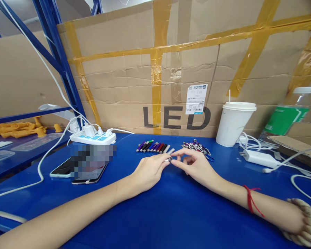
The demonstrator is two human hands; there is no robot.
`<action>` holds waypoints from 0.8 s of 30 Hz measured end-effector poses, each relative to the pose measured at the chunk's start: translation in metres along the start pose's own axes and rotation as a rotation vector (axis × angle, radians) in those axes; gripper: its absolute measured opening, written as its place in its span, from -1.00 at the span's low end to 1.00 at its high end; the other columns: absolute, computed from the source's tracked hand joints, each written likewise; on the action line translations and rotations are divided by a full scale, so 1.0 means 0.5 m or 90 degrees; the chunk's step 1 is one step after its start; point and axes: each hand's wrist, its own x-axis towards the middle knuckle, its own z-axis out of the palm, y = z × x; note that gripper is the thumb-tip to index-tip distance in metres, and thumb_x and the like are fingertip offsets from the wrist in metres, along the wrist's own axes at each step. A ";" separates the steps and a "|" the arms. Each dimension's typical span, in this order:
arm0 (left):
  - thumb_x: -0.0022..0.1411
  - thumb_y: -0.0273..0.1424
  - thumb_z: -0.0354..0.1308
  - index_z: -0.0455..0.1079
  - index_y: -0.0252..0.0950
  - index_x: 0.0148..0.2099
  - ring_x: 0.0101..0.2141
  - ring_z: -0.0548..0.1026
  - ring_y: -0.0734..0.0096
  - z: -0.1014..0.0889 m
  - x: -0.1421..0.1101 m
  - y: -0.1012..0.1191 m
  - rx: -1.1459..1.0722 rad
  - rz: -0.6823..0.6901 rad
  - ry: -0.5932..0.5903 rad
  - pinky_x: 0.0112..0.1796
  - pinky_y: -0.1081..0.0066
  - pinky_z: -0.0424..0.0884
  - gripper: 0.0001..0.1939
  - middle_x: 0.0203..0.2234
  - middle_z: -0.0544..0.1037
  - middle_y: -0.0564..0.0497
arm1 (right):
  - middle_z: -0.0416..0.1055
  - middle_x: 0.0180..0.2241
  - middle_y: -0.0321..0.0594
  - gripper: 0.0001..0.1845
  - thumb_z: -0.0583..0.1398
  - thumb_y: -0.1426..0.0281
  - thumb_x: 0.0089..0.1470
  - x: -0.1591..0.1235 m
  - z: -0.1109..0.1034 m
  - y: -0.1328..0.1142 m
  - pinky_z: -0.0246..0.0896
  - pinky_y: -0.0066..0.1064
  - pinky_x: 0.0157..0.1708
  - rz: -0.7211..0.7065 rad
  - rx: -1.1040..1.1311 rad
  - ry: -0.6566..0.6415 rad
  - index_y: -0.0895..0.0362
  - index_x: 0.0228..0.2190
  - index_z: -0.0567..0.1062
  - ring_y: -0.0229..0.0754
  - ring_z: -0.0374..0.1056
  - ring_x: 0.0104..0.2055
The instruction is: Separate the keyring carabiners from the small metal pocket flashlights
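Over the middle of the blue table, my left hand (pixel 150 170) is closed around a small silver metal tube (pixel 169 159), most of it hidden by the fingers. From the other side, the thumb and index finger of my right hand (pixel 194 166) pinch at the tube's exposed end; its other fingers are curled. Just behind the hands lies a row of small coloured metal tubes (pixel 153 147), purple, black, red and silver, like mini torches. To their right is a heap of metal key-ring clasps (pixel 195 147), with a blue one at its edge.
A white lidded cup (pixel 234 124) with a straw and a green-labelled bottle (pixel 287 116) stand at the right. Near them lie a white charger (pixel 260 159) and cables. Phones (pixel 89 173) and a power strip (pixel 95 139) are at left. A taped cardboard box (pixel 124 86) walls the back.
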 end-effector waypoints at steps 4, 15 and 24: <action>0.30 -0.34 -0.23 0.26 -0.19 -0.04 -0.13 0.41 0.42 -0.001 -0.001 -0.002 -0.019 0.002 -0.014 -0.14 0.44 0.32 -0.71 -0.11 0.45 0.05 | 0.33 -0.45 -0.23 -0.68 0.21 0.14 -0.12 0.001 -0.001 0.002 0.09 -0.50 -0.71 -0.043 0.023 -0.006 0.16 -0.52 0.50 -0.42 0.14 -0.64; 0.31 -0.31 -0.26 0.26 -0.18 -0.12 -0.25 0.45 0.41 -0.004 -0.003 -0.009 -0.007 0.023 -0.107 -0.27 0.46 0.32 -0.71 -0.23 0.48 0.06 | 0.30 -0.48 -0.25 -0.72 0.21 0.19 -0.09 -0.004 -0.005 0.001 0.17 -0.44 -0.48 -0.107 -0.072 -0.024 0.12 -0.64 0.45 -0.30 0.21 -0.47; 0.30 -0.33 -0.25 0.20 -0.20 -0.13 -0.28 0.46 0.38 -0.009 -0.009 -0.004 0.011 0.024 -0.125 -0.33 0.46 0.30 -0.77 -0.26 0.47 0.04 | 0.28 -0.48 -0.25 -0.70 0.20 0.19 -0.09 -0.008 -0.003 -0.006 0.12 -0.44 -0.51 -0.091 -0.063 -0.036 0.14 -0.67 0.42 -0.30 0.20 -0.48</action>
